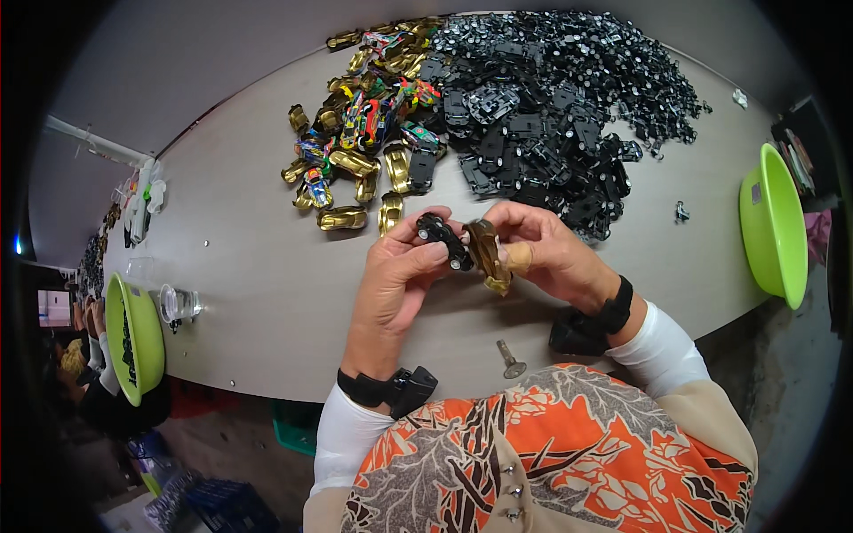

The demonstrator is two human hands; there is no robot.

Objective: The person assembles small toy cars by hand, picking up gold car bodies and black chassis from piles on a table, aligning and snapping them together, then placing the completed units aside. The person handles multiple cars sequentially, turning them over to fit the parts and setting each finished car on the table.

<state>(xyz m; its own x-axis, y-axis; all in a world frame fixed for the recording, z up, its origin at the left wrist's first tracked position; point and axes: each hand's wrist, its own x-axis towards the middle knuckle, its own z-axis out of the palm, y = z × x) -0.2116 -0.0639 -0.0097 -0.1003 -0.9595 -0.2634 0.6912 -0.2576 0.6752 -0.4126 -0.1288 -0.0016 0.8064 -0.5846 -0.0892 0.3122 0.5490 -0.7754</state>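
My left hand (391,275) pinches a black toy car chassis (435,233) with small silver wheels between thumb and fingers. Close beside it, my right hand (564,258) grips a shiny gold toy car body (482,249), tilted on end. Tan tape wraps the right thumb. The two parts are side by side above the table; whether they touch is hard to tell. Beyond my hands lie gold car bodies (354,163), some with colourful patterns (369,120), and a heap of black chassis (542,147).
Many small black-and-silver parts (569,53) cover the table's far side. A short metal tool (509,360) lies near my body. Lime-green basins stand at right (773,231) and left (133,342); a clear cup (180,305) sits by the left one. Another person (98,355) is at far left.
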